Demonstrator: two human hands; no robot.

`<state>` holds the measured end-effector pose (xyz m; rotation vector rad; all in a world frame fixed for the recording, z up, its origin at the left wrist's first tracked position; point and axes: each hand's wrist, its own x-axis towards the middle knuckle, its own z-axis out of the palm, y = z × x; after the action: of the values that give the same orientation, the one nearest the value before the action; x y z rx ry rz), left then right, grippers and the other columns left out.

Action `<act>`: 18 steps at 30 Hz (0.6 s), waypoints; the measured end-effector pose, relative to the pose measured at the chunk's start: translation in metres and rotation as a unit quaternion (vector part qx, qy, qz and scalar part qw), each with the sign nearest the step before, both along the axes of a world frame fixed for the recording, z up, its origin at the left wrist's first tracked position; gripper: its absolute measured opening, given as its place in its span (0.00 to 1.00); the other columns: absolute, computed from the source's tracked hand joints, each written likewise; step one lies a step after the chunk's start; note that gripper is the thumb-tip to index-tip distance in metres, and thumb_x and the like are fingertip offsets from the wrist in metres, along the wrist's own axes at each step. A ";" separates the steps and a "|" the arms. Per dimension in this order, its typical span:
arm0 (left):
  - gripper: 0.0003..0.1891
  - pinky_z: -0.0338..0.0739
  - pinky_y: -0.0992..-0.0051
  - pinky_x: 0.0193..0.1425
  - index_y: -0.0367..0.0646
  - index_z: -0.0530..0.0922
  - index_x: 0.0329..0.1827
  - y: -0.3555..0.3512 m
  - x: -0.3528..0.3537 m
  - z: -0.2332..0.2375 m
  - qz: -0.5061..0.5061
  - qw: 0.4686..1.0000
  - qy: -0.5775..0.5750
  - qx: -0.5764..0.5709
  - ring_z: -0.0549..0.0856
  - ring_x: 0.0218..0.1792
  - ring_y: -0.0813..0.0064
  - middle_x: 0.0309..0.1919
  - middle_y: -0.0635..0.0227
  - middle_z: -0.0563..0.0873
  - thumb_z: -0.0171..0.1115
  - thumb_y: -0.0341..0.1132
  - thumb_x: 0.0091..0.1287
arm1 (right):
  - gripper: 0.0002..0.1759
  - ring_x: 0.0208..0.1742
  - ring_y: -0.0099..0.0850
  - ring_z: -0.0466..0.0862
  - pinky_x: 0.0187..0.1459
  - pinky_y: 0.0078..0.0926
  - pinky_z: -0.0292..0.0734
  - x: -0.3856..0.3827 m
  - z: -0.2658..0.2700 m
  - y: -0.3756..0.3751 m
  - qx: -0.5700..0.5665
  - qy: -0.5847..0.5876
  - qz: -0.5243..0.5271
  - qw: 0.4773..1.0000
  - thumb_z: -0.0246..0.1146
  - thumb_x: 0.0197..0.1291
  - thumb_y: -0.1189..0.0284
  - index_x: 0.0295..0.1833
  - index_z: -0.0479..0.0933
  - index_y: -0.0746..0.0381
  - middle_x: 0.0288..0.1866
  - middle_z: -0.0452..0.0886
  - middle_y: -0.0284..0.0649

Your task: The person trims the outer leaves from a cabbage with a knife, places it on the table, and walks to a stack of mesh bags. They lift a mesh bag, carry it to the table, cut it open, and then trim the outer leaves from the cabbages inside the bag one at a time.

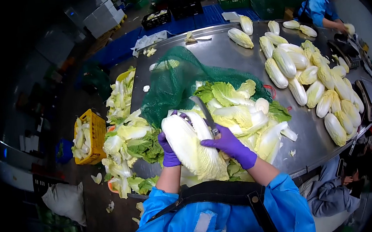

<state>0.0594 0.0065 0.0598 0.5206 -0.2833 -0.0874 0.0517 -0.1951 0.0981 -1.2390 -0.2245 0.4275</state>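
A large napa cabbage (181, 143) with pale outer leaves is between my hands, tilted, above the near edge of the steel table. My left hand (170, 150), in a purple glove, wraps round its left side, with some fingers behind it. My right hand (230, 145), also gloved, closes on the handle of a knife (206, 113), and its thumb touches the cabbage. The curved blade points up and away, behind the cabbage. Loose trimmed leaves (239, 118) lie to the right, and a green mesh net (170, 88) spreads behind them.
Whole cabbages (285, 63) are heaped on the table's right side. A yellow crate (95, 137) of cabbage pieces stands at the left, beside piled leaves (117, 144). One co-worker (318, 5) stands at the far right; another person (334, 189) sits near right.
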 end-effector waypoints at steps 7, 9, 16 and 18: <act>0.30 0.68 0.63 0.53 0.43 0.61 0.62 0.010 -0.001 0.032 0.196 0.978 0.005 -0.074 0.74 0.47 0.64 0.51 0.61 0.74 0.56 0.47 0.60 | 0.40 0.43 0.31 0.79 0.45 0.25 0.74 0.002 -0.014 -0.057 -0.380 -0.136 -0.053 0.914 0.72 0.41 0.68 0.62 0.64 0.63 0.46 0.78 0.43; 0.26 0.72 0.65 0.47 0.41 0.64 0.59 0.006 0.001 0.040 0.252 0.967 0.036 0.005 0.76 0.41 0.65 0.44 0.61 0.76 0.59 0.41 0.59 | 0.42 0.51 0.36 0.78 0.49 0.26 0.74 -0.006 0.000 -0.053 -0.341 -0.201 -0.120 0.910 0.72 0.41 0.66 0.64 0.62 0.60 0.54 0.75 0.48; 0.29 0.66 0.69 0.61 0.34 0.61 0.61 -0.025 -0.001 0.038 -0.015 0.971 0.064 -0.228 0.72 0.54 0.63 0.57 0.56 0.71 0.46 0.49 0.66 | 0.44 0.62 0.35 0.70 0.60 0.31 0.65 -0.010 0.043 -0.009 -0.098 -0.342 0.041 0.934 0.70 0.45 0.65 0.67 0.57 0.60 0.66 0.63 0.45; 0.29 0.65 0.65 0.61 0.35 0.62 0.61 -0.022 0.000 0.033 0.027 0.975 0.100 -0.198 0.72 0.54 0.62 0.57 0.56 0.71 0.47 0.50 0.65 | 0.43 0.57 0.34 0.75 0.56 0.31 0.69 -0.008 0.042 -0.003 -0.192 -0.296 0.063 0.934 0.68 0.48 0.61 0.68 0.55 0.58 0.62 0.68 0.47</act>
<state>0.0598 -0.0156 0.0926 0.1208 -0.0849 -0.0277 0.0437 -0.1985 0.1403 -1.7294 -0.7668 0.1981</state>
